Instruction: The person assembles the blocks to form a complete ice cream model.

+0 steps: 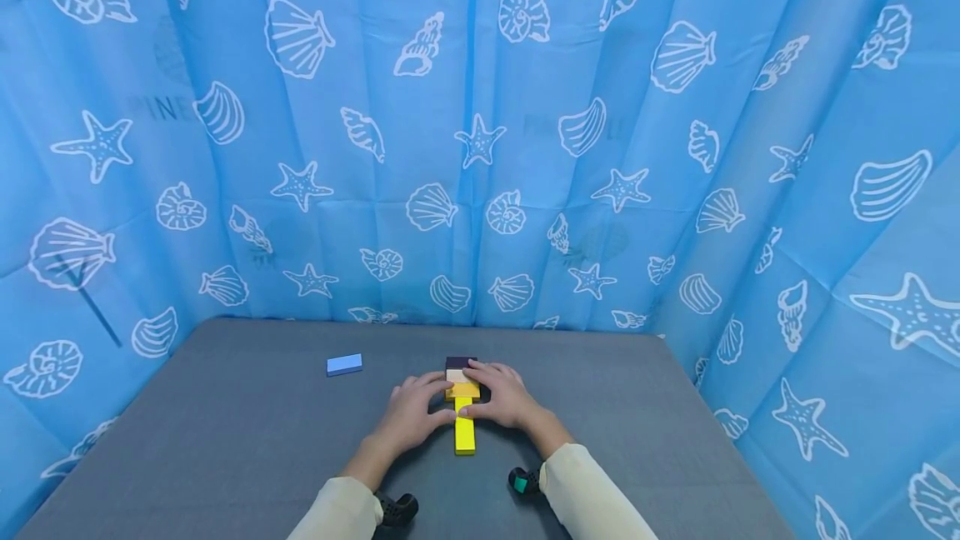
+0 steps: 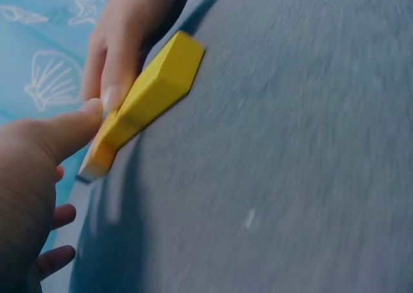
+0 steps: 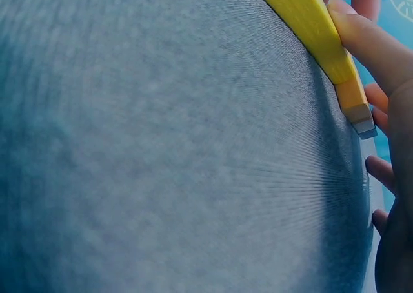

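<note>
In the head view a yellow block (image 1: 465,437) lies lengthwise toward me. At its far end sit an orange block (image 1: 462,391), a cream block (image 1: 455,376) and a dark block (image 1: 461,362), in a row going away from me. My left hand (image 1: 407,412) is on the left side, its thumb at the yellow block and its forefinger at the orange one. From the right, my right hand (image 1: 512,397) touches the yellow block with its thumb, while its fingers reach the cream block. Both wrist views show extended thumbs at the yellow block, other fingers spread loosely.
A light blue block (image 1: 344,365) lies apart on the grey tabletop (image 1: 247,423), left of the row. A blue curtain with white shell prints (image 1: 465,257) hangs behind the table and along its sides. Black wrist straps (image 1: 397,510) show below the sleeves.
</note>
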Demonstrator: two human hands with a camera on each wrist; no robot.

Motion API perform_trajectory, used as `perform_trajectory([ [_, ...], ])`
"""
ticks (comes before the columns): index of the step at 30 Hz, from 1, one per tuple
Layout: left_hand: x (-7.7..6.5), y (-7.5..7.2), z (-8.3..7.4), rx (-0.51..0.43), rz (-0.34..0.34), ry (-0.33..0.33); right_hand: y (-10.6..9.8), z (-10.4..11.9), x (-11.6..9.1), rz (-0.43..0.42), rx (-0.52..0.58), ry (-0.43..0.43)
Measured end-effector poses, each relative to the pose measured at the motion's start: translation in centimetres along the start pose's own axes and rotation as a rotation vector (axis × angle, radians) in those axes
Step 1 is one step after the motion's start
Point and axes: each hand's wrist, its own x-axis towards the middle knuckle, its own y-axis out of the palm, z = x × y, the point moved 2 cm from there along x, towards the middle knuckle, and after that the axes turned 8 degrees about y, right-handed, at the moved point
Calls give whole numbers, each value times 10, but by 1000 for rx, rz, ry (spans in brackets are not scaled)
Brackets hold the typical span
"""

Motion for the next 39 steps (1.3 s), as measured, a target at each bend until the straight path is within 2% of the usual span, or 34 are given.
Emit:
perform_trajectory([
  [9, -8, -16, 28, 94, -46, -61, 2, -1, 1, 13, -6, 30],
  [15, -11, -31, 47, 155, -70, -67, 3, -2, 1, 18, 4, 34],
  [18, -13, -43, 59, 197, -80, -46, 3, -2, 1, 14, 8, 26],
  [22, -16, -57, 72, 254, -63, -33, 4, -4, 1, 5, 7, 14],
  [28, -23, -69, 90, 316, -15, -77, 5, -6, 3, 10, 1, 24],
  [39, -43, -87, 119, 334, -11, -89, 7, -8, 3, 10, 2, 28],
])
